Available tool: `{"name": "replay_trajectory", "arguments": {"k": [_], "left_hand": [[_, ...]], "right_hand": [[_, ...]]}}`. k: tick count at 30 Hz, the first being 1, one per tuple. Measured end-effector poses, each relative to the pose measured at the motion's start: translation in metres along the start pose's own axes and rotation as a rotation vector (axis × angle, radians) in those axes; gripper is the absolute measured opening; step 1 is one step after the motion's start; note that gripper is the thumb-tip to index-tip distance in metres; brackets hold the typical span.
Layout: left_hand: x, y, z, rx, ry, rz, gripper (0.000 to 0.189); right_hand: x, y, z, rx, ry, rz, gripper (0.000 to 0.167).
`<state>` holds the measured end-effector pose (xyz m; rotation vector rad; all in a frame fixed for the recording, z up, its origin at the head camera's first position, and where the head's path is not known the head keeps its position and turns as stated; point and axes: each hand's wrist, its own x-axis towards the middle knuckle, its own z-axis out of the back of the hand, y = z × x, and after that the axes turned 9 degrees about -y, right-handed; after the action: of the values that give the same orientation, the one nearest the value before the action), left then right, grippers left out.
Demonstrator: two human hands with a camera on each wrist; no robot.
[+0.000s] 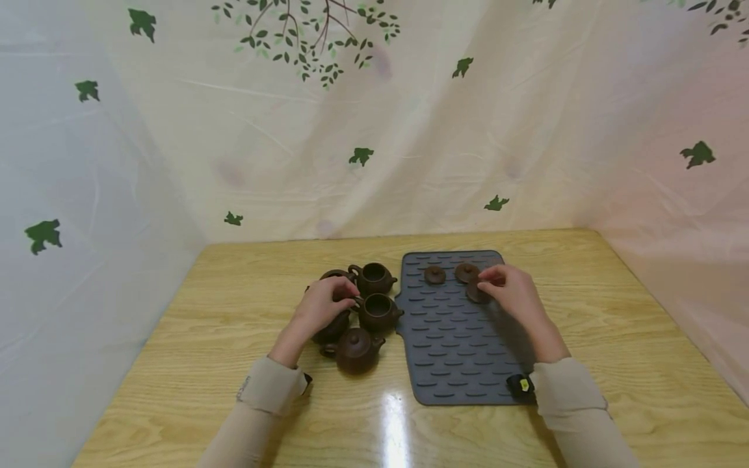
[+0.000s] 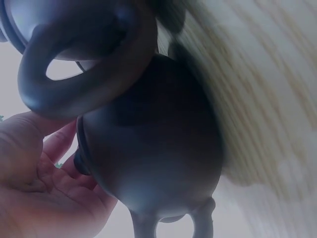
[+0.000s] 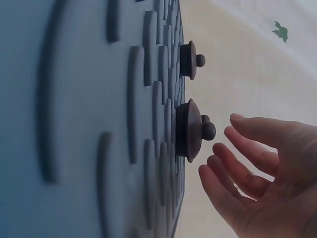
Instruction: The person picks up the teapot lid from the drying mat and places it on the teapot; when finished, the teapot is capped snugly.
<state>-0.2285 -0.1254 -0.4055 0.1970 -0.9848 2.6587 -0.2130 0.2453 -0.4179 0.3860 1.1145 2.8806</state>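
Note:
My left hand point(image 1: 324, 302) reaches over a cluster of dark brown teapots. Its thumb and forefinger pinch the handle of a lidless teapot point(image 1: 380, 315). In the left wrist view, a lidded teapot point(image 2: 153, 144) and another pot's handle point(image 2: 64, 104) stand close to the palm, hiding the fingertips. Over a grey ridged mat point(image 1: 445, 354), my right hand point(image 1: 515, 292) hovers beside a round brown lid point(image 1: 475, 292). The right wrist view shows its fingers loosely bent and apart from the knob of the nearest lid point(image 3: 190, 131), which sits knob up.
Two more lids, one at the left point(image 1: 435, 275) and one in the middle point(image 1: 466, 271), lie near the mat's back edge. Another lidless teapot point(image 1: 374, 279) stands behind; a lidded one point(image 1: 355, 354) stands in front. A patterned curtain point(image 1: 409, 188) hangs behind the wooden table point(image 1: 222, 325).

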Motion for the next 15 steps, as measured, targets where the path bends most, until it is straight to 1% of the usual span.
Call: {"name": "replay_trajectory", "arguments": {"k": [5,8,11,15], "left_hand": [[-0.0001,0.0001,-0.0004,-0.003,0.0,0.001,0.008],[-0.0001,0.0002,-0.0008,-0.005,-0.002,0.002,0.008],[0.0,0.0001,-0.001,-0.004,-0.005,0.002,0.008],[0.0,0.0,-0.0014,-0.004,-0.008,0.002,0.008]], "right_hand": [[0.0019,-0.0035,0.0003,-0.007,0.049,-0.038,0.027],[0.0031,-0.0052,-0.0002,-0.011,0.079,-0.047,0.027],[0.0048,-0.0071,-0.0014,-0.019,0.085,-0.043,0.026],[0.0063,-0.0085,-0.0026,-0.029,0.072,-0.035,0.022]]}}
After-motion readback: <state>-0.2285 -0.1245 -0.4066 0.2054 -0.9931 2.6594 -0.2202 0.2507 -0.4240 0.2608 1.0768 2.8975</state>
